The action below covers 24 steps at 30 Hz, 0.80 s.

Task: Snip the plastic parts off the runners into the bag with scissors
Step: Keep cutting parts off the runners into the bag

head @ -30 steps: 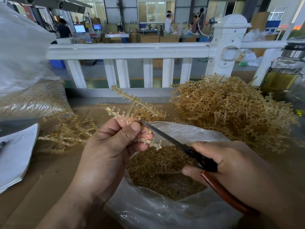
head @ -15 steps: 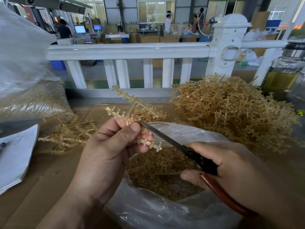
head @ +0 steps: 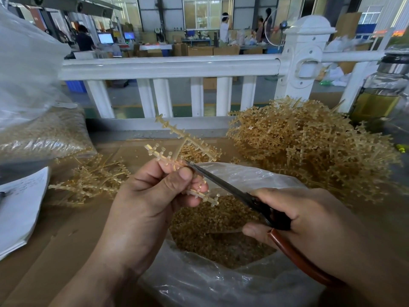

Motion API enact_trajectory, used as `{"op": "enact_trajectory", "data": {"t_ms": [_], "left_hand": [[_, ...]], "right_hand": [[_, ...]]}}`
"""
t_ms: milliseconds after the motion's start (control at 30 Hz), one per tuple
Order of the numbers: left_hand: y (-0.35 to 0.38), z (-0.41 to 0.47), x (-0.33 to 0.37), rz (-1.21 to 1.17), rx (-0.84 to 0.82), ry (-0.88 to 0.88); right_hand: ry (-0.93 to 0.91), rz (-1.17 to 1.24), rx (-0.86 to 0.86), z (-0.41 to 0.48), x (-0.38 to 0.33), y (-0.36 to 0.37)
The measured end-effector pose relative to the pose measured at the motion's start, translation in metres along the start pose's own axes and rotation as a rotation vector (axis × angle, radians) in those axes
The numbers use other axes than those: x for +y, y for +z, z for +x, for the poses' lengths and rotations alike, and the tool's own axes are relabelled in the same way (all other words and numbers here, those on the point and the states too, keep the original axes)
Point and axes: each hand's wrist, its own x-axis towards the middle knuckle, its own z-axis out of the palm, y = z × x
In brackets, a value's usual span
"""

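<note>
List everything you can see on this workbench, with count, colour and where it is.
held runner: one, tan, raised at centre
scissors: one pair, black blades, red-brown handle, tip at the held runner
open bag: one, clear plastic, front centre
snipped parts: many, tan, inside the open bag
large runner heap: one, tan, right rear
small runner heap: one, tan, left of centre
filled bag: one, clear with tan contents, far left
papers: one stack, white, left edge
jar: one, glass with yellow liquid, far right
railing: one, white, behind the bench
left hand: one, centre, pinches the held runner
right hand: one, lower right, grips the scissors
</note>
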Motion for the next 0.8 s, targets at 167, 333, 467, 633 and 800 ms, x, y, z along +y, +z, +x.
{"op": "enact_trajectory", "data": {"t_ms": [167, 333, 467, 633, 800], "left_hand": [[0.001, 0.001, -0.001, -0.007, -0.006, 0.004], [0.001, 0.0, 0.001, -0.014, -0.015, -0.003], [0.0, 0.001, 0.0, -0.018, 0.007, 0.005], [0.0, 0.001, 0.0, -0.009, 0.017, 0.033], [0.002, 0.0, -0.003, 0.002, 0.011, 0.035]], "right_hand": [[-0.004, -0.023, -0.014, 0.0, 0.0, -0.002], [0.011, 0.006, -0.017, 0.0, 0.002, 0.001], [0.001, 0.022, -0.011, 0.0, 0.004, 0.005], [-0.011, 0.06, 0.051, 0.0, 0.005, 0.009], [-0.018, 0.043, 0.072, -0.001, 0.003, 0.01]]}}
